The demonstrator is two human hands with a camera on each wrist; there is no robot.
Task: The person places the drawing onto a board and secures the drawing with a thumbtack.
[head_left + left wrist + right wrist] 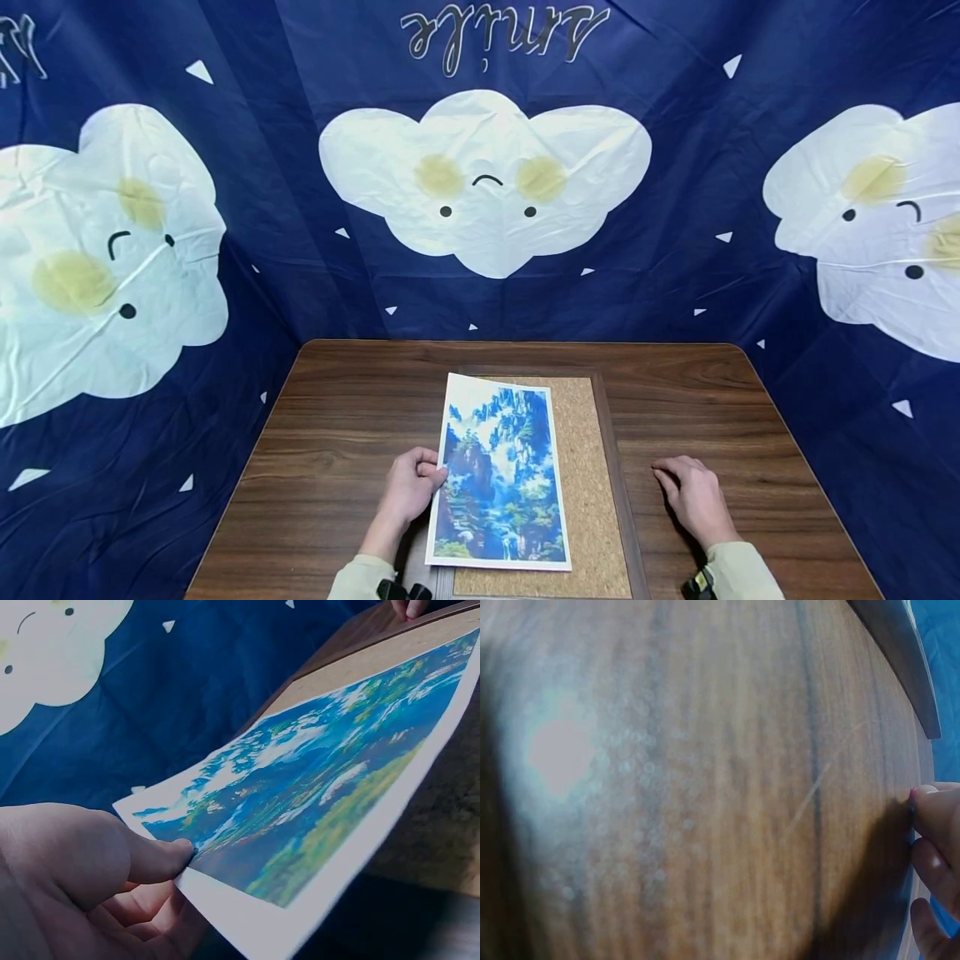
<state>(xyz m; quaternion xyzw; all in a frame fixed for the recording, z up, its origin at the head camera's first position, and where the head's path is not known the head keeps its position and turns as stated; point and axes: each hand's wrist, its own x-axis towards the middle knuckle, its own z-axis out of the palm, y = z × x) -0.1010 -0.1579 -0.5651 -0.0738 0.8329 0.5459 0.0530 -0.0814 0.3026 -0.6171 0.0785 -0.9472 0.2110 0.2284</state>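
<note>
My left hand (411,487) pinches the left edge of a white-bordered landscape print (501,475), thumb on the face and fingers underneath. The sheet shows blue mountains and a waterfall. It is held tilted over the left part of a framed corkboard (596,500), hiding much of it. In the left wrist view the print (300,787) bends slightly along its length. To the right of the board, my right hand (693,498) is close over the table with thumb and forefinger together. A small pink-red thing (913,793) shows at those fingertips in the right wrist view, mostly hidden.
The corkboard lies on a brown wood-grain table (330,433), its dark wooden frame (617,467) running between the print and my right hand. A dark blue cloth (262,275) with white clouds surrounds the table at the back and both sides.
</note>
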